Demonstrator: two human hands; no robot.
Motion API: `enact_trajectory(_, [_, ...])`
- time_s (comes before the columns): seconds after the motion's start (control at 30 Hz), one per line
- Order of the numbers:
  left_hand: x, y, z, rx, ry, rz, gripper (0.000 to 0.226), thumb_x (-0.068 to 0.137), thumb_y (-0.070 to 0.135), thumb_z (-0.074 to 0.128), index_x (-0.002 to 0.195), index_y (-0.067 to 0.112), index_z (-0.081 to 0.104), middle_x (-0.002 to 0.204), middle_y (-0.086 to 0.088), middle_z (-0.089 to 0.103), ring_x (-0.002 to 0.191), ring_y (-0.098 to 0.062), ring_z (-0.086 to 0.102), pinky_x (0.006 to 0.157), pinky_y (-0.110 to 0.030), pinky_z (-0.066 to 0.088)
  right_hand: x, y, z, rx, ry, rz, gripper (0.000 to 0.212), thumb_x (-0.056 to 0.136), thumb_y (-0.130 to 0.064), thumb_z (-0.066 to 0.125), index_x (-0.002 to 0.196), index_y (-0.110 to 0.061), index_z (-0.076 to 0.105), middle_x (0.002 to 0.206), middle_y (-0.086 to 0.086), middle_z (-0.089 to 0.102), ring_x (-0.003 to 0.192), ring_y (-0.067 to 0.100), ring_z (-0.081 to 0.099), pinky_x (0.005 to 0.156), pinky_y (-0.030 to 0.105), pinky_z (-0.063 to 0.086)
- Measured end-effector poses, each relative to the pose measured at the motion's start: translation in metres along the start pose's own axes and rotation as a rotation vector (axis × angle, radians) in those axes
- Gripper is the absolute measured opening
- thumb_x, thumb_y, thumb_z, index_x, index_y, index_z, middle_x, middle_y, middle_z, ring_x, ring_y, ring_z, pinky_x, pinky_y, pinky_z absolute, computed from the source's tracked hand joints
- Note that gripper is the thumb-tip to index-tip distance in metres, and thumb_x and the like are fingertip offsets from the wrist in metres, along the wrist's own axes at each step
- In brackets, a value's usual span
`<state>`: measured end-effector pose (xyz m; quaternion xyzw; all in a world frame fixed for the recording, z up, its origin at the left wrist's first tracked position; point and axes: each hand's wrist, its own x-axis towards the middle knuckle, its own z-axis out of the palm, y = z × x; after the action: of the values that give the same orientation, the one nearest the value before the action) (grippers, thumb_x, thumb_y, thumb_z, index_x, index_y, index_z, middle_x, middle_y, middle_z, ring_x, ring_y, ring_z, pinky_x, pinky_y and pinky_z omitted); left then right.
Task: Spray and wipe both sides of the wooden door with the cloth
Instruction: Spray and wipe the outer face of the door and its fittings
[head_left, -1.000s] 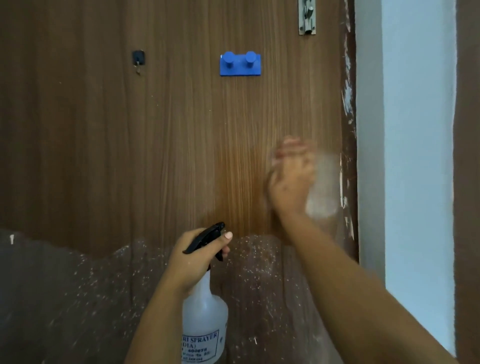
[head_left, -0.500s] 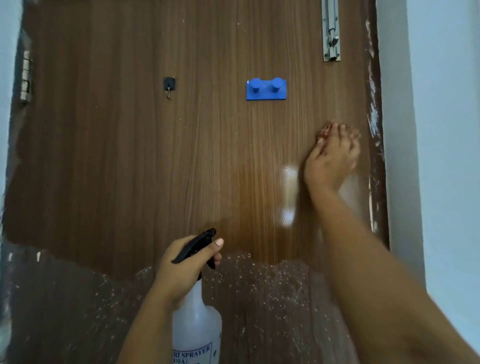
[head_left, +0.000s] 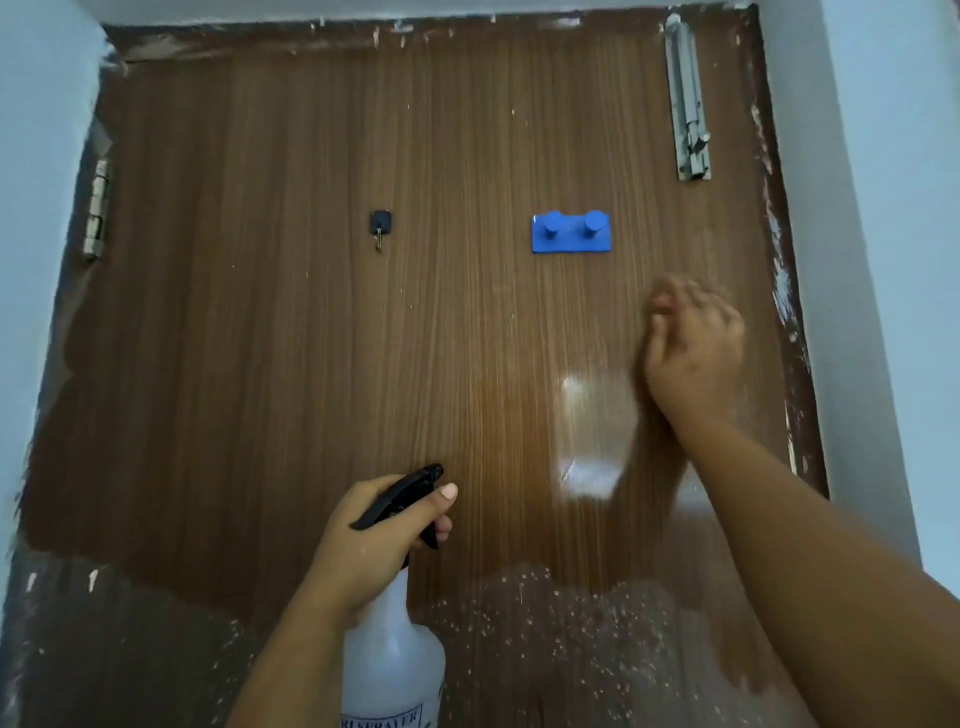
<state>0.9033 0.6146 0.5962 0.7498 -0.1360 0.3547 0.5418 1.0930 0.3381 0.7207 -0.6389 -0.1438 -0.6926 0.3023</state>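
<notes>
Wooden door fills the view in front of you, shut in its frame, grain running vertical. Lower part is dull and speckled w/ pale flecks; upper part is clean brown.

Your left hand grips the spray bottle by its black trigger head, fingers curled round the neck, thumb lying along the top. Bottle is upright, translucent white, nozzle aimed at the door, held low and about centre.

Your right hand is up against the door's right side, below and right of the blue double hook. Hand is motion-blurred; fingers look bent but can't tell what they're closed on. A pale blurred patch, prob. the cloth, sits on the door just left of and below your wrist; can't tell if the hand is holding it.

Other fittings on the door: small black hook left of the blue one, metal slide bolt at top right, hinge on the left edge. Pale blue wall on both sides.
</notes>
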Motion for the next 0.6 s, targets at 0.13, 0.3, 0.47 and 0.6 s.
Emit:
enact_trajectory(0.13, [0.048,0.056,0.001,-0.027,-0.034,0.113,0.039,0.085,0.044,0.070,0.083,0.004,0.073,0.079,-0.011,0.075,0.082,-0.028,0.073,0.080,-0.039,0.054,-0.014,-0.004,0.001,-0.045,0.110,0.182,0.047,0.098,-0.027,0.045,0.141,-0.008,0.051,0.144,0.012,0.051,0.135,0.035,0.037,0.112,0.050,0.031])
enact_trajectory(0.3, [0.124,0.132,0.026,-0.149,-0.124,0.157,0.019,0.093,0.020,0.068,0.085,0.003,0.066,0.073,-0.010,0.067,0.067,-0.021,0.067,0.057,-0.022,0.055,-0.021,0.006,0.006,-0.075,0.146,0.104,0.050,0.095,-0.030,0.042,0.138,-0.007,0.055,0.138,0.014,0.056,0.130,0.037,0.043,0.109,0.051,0.034])
enact_trajectory(0.47, [0.178,0.165,0.054,-0.166,-0.118,0.118,0.013,0.090,0.011,0.071,0.082,0.005,0.063,0.067,-0.008,0.057,0.052,-0.016,0.056,0.047,-0.022,0.048,-0.019,0.015,0.016,-0.102,0.191,0.036,0.050,0.095,-0.031,0.041,0.134,-0.005,0.058,0.133,0.014,0.060,0.124,0.037,0.051,0.109,0.048,0.035])
enact_trajectory(0.6, [0.205,0.163,0.057,-0.094,-0.120,0.117,0.020,0.087,0.020,0.076,0.082,0.004,0.064,0.068,-0.009,0.063,0.057,-0.020,0.062,0.056,-0.026,0.052,-0.019,0.017,0.017,-0.105,0.214,0.033,0.050,0.095,-0.032,0.040,0.134,-0.006,0.059,0.132,0.013,0.061,0.123,0.037,0.051,0.109,0.048,0.035])
